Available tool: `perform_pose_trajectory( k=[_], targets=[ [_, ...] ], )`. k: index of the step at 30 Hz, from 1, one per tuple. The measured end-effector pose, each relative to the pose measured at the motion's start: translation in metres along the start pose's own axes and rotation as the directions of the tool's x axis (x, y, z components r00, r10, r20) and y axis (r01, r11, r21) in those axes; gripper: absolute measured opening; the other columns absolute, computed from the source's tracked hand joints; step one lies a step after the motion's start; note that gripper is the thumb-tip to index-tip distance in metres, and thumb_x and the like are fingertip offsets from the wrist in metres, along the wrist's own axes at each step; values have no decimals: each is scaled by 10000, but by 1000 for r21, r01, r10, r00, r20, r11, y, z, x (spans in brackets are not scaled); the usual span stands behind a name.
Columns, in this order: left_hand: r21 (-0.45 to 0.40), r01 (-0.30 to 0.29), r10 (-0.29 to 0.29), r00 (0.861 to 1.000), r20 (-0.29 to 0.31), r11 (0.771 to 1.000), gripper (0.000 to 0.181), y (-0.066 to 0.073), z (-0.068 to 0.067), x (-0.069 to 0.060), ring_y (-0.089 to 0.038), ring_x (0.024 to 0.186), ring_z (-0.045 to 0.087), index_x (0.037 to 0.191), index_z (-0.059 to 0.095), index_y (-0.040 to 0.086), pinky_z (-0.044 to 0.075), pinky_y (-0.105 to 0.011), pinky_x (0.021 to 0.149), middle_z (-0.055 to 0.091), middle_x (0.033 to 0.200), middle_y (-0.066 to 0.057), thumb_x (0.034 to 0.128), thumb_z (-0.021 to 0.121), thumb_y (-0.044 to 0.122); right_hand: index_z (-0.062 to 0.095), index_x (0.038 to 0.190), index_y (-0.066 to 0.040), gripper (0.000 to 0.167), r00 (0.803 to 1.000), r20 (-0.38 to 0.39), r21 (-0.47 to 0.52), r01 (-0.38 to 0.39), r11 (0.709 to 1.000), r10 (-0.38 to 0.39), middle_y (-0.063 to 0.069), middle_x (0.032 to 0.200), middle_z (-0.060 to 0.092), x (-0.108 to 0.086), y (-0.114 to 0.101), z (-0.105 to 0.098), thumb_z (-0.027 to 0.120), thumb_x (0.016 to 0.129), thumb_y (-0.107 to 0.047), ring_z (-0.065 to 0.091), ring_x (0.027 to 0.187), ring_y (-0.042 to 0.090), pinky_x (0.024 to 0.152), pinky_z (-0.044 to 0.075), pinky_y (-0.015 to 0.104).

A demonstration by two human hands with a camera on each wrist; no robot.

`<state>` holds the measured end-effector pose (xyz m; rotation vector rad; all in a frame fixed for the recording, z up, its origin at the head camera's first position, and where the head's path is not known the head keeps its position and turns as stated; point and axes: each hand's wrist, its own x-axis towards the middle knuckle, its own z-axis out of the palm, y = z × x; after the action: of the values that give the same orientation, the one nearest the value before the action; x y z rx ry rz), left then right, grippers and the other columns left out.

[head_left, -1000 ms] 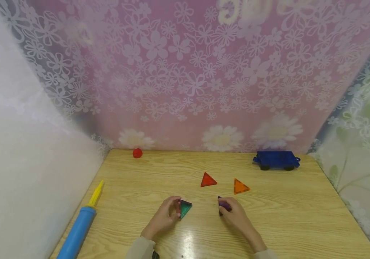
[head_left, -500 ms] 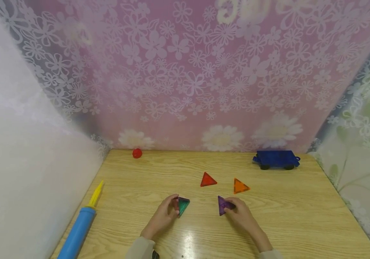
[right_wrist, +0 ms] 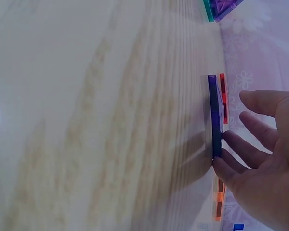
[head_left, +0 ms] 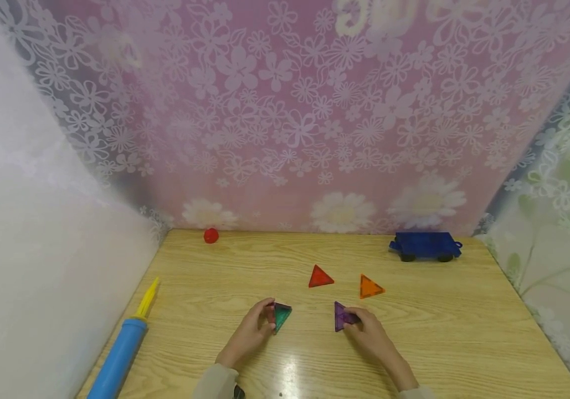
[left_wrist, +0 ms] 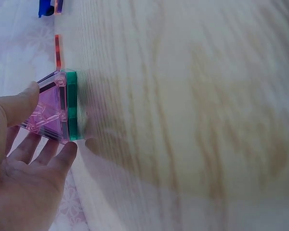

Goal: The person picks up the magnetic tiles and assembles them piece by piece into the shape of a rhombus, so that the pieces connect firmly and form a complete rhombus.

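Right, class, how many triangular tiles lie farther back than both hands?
2: the red tile, beyond the gap between the left hand and right hand; the orange tile, to its right. None there seems hidden.

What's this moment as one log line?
left hand: gripping pink tile over green tile; right hand: touching purple triangle; beyond: red triangle, orange triangle
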<state>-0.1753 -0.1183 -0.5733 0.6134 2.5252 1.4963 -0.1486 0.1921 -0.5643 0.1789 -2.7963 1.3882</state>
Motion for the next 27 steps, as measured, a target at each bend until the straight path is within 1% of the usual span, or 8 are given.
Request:
perform_pose_trajectory(
  k=[5,9,13,17,20,23,27],
  targets=[
    [3,-4,4,1000,-1,1000,534,2,0,0,-338,1230,458,1405,341,-19,318,-546,1067,508,1297,-171,920,566,-14,622,1158,23,297,1000,14,15,-8,1000,8,193,1186,612,-1,-2,4,660,869,-31,564,1107,358,965,437,505],
    [-3,-25,25,1000,-7,1000,531,3,0,-1,-305,1129,513,1397,351,-20,343,-536,1046,542,1232,-147,919,581,9,628,1151,4,285,1000,23,13,-13,1000,13,161,1170,626,-2,-6,9,659,871,-40,579,1085,327,953,448,490],
    [1,-46,46,999,-11,999,520,0,0,-1,-290,1078,524,1391,360,-18,357,-536,1028,554,1192,-138,922,582,14,631,1143,0,278,1000,30,22,-9,1000,9,154,1152,634,-4,-12,14,659,871,-47,581,1074,338,943,450,503],
    [24,-52,53,999,-14,998,516,-2,1,-2,-293,1112,512,1386,366,-18,363,-537,1023,542,1228,-149,922,586,21,630,1146,-7,277,999,47,21,-14,1000,13,148,1152,633,-6,-15,18,657,876,-63,577,1076,336,940,450,509],
    [25,-51,51,999,-12,998,515,-3,1,-2,-305,1133,507,1387,366,-16,364,-540,1025,535,1251,-163,923,586,22,630,1145,-17,275,998,55,13,-12,1000,11,137,1152,632,-6,-16,22,658,877,-71,578,1074,319,939,453,499],
    [19,-43,43,999,-10,999,517,-3,1,-2,-305,1145,507,1394,364,-2,364,-538,1028,531,1266,-161,926,583,25,635,1132,-20,267,998,57,9,6,1000,-7,133,1140,633,-6,-18,25,661,871,-70,578,1067,316,937,452,502],
    [19,-53,53,998,-17,998,518,-2,1,-1,-295,1117,518,1394,363,-1,371,-540,1018,538,1245,-157,926,582,23,640,1113,-20,252,997,64,7,34,999,-35,133,1128,634,-7,-20,28,663,867,-70,573,1069,325,937,445,515]
  ],
)
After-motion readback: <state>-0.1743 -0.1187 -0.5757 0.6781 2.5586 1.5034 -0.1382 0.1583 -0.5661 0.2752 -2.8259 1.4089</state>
